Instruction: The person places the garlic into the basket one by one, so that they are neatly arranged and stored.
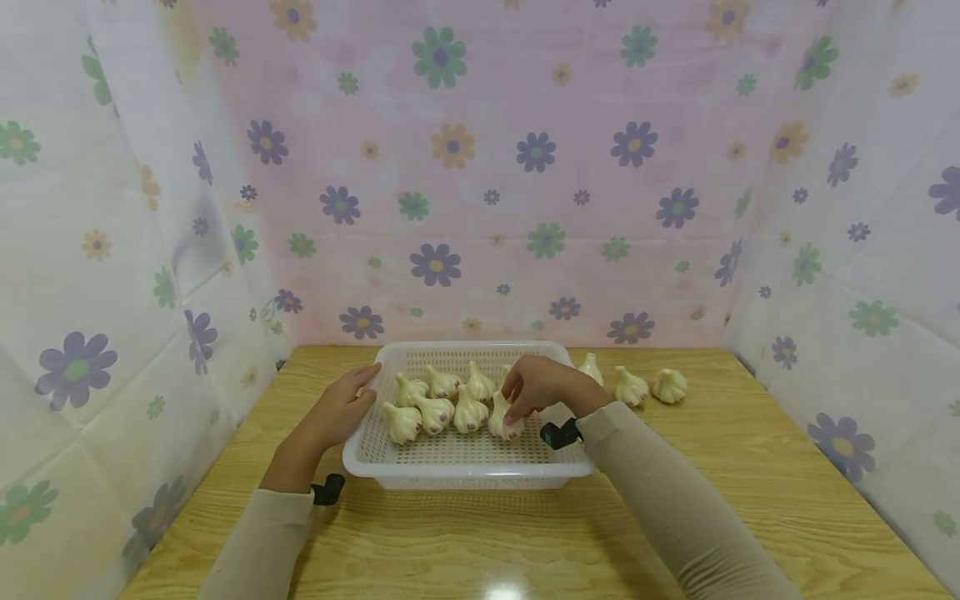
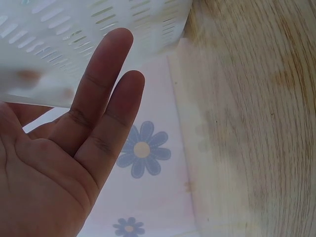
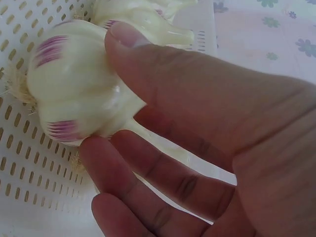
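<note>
Beige sleeves [image 1: 675,500] lead to the white basket [image 1: 468,471]; inside it, the right hand [image 1: 543,385] pinches a garlic bulb [image 1: 504,422]. At its left rim, the left hand [image 1: 341,408] extends straight fingers [image 2: 123,106], visibly gripping nothing. Careless release could roll the rounded bulb into neighbouring bulbs [image 1: 470,414].

Left hand [image 1: 340,410] straight-fingered; right hand [image 1: 540,383] pinching.

Your garlic bulbs [image 3: 74,98] are creamy white with streaky purple patches; the basket [image 1: 468,470] is white, patterned with rows of slots. Your sleeves [image 1: 682,508] are plain beige. The surface [image 1: 795,500] shows yellow-brown wood grain. You face a pink cloth [image 1: 487,229] printed with purple, green and orange flowers [image 1: 436,265].
</note>
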Tool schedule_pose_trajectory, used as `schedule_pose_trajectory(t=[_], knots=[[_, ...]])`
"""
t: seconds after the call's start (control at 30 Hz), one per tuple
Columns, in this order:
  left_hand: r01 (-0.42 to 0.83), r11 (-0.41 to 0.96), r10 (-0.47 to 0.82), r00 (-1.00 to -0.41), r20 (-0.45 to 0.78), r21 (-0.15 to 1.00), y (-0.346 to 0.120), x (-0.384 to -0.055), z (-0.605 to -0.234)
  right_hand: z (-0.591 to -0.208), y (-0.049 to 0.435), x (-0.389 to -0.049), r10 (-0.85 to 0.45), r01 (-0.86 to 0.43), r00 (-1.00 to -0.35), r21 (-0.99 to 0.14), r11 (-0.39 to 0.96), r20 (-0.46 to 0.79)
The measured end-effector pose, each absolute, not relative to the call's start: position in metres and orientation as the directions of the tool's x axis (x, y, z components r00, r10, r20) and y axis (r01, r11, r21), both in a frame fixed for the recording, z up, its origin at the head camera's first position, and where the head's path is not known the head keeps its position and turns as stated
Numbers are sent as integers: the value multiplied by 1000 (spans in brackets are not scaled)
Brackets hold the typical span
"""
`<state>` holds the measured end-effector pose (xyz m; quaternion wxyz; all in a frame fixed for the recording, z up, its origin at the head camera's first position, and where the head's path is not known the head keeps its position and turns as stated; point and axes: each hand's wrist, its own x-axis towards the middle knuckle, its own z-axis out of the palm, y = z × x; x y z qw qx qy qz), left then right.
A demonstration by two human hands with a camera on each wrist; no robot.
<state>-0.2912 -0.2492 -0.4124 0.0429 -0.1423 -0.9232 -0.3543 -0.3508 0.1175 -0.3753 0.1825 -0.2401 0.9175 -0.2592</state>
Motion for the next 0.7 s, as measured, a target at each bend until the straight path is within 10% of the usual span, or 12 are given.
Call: schedule_pose_trajectory(t=[0.7], knots=[[289, 714, 227, -957, 179, 638, -248, -289, -411, -359, 136, -351, -536, -377, -834, -576, 726, -129]])
